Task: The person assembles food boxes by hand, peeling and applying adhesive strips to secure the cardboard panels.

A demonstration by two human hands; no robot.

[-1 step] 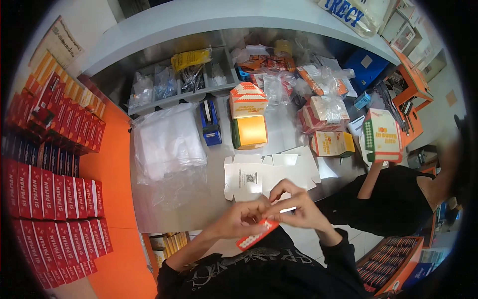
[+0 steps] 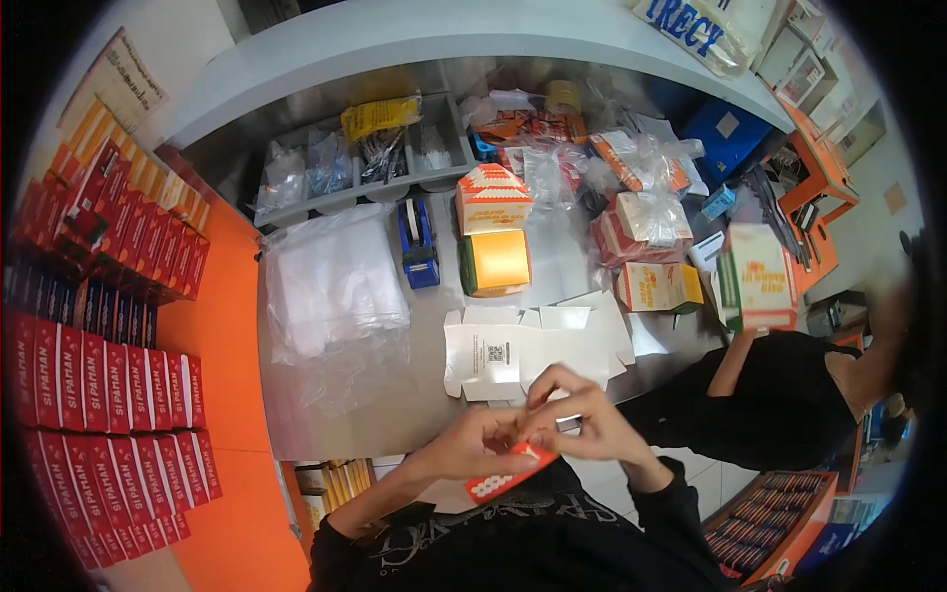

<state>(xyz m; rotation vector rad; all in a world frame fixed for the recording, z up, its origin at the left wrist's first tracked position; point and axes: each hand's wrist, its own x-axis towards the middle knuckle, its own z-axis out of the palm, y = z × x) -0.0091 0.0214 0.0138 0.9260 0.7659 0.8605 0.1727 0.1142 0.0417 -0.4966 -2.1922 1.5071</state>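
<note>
My left hand (image 2: 472, 440) grips a red card piece with white dots (image 2: 498, 484), perhaps a carton part, close to my body. At its upper end, the bent fingers of my right hand (image 2: 584, 422) pinch together beside the left fingertips. Exactly what the right fingers pinch is hidden. Just beyond my hands a flat white unfolded carton (image 2: 533, 353) lies on the metal table, its cut flaps pointing outward. Farther off stand a folded red and cream box (image 2: 493, 202) and a yellow and green box (image 2: 496, 263).
Clear plastic bags (image 2: 335, 281) and a blue tape dispenser (image 2: 418, 247) lie at left. Behind them sits a grey divided tray (image 2: 395, 173). Bagged boxes (image 2: 646, 225) stand right. Another person (image 2: 769, 400) holds a green-edged box (image 2: 760, 278). Red boxes (image 2: 94, 380) fill the left shelf.
My hands have shifted very slightly, and the red card has turned a little, showing more of its dotted face. The other person's box has moved slightly downward.
</note>
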